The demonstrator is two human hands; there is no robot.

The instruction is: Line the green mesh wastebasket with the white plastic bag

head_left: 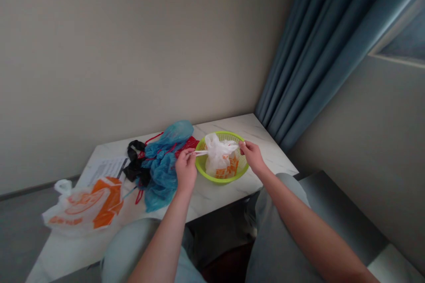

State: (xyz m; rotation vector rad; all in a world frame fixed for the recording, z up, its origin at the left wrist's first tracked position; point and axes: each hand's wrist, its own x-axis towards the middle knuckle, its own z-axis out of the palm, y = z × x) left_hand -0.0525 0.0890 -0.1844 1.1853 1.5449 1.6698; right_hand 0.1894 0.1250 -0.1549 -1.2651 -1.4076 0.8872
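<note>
1. Presently, the white bag (215,166) lies inside the green basket (222,181), between the fingers of both hands and a little below them.
2. The left hand (186,170) has its fingertips pinched together on a thin, stretched strip of this bag; the right hand (254,157) pinches its opposite end, with no wide gap seen.
3. In my judgement, the bag is light, very soft and somewhat slippery, and the thin film could tear under hard pulling. The twisted ends, where the fingers are, seem the best place to hold.
4. I count two hands, one basket and two white bags in all; the other white bag (86,205) rests well apart, left of the left fingers.
5. Nearer to the left fingers, also on their left, lie blue plastic (162,172) and black plastic (137,170); these overlap, so I cannot count them exactly. One red piece (188,146) shows just beyond these fingers.
</note>
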